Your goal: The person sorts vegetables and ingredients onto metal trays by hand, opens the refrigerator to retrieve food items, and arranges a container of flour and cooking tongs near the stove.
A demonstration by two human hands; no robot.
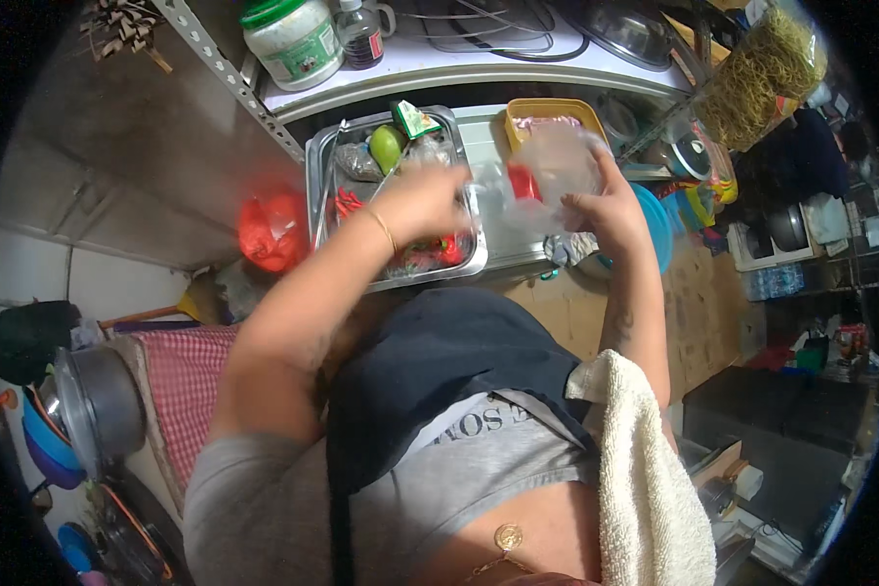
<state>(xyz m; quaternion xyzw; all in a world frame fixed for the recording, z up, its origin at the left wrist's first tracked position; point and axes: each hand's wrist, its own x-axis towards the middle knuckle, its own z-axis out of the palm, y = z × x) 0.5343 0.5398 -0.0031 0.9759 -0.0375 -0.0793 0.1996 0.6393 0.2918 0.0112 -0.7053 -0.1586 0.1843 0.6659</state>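
My right hand (608, 190) grips a translucent plastic bag (560, 165) with something red in its lower left part. It is raised in front of a yellow plastic container (524, 106) that has pinkish contents. My left hand (428, 201), blurred and wearing a thin bracelet, is over a metal tray (476, 267); its fingertips point toward the bag, and I cannot tell whether they hold anything. In the tray lie a green fruit (387, 146), red chillies (347, 201), a green and white packet (416, 119), small plastic bags and red vegetables.
A red plastic bag (271, 231) is left of the tray. Above the counter runs a white shelf (417, 73) with a green-lidded jar (293, 44) and a small bottle (360, 36). A blue basin (652, 227) stands beyond my right forearm; a bag of dried strands (765, 80) is at upper right.
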